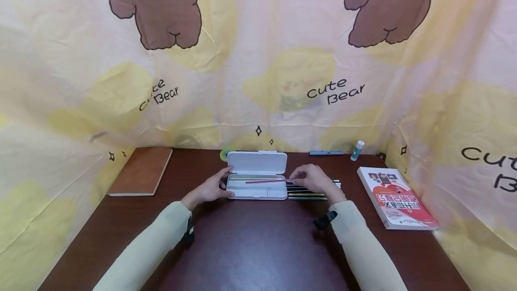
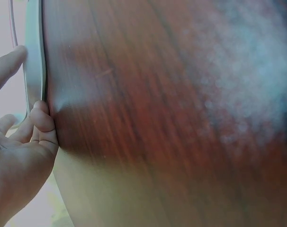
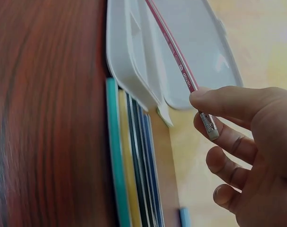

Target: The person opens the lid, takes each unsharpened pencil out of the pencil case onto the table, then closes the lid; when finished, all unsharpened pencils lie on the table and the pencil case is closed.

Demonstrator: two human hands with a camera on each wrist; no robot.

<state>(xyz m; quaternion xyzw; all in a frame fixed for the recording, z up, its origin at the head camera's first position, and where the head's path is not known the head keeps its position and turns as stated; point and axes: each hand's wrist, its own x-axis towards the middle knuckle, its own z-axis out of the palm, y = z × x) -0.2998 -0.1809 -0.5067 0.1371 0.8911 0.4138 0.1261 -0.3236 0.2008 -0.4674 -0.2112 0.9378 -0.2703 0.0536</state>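
Observation:
A white pencil case lies with its lid raised at the back of the table. My left hand grips its left end, thumb and fingers spread around the corner; the left wrist view shows fingertips on the case's side. Between thumb and forefinger my right hand pinches a red-and-white striped pencil near its metal-banded end. That pencil slants across the case, over its compartments. Several more pencils, among them a green one and a yellow one, lie side by side at the case's right end.
A brown notebook lies at the left, a red-and-white book at the right. Along the back are a roll of green tape, a blue pen and an upright glue stick. Patterned cloth hangs behind the table.

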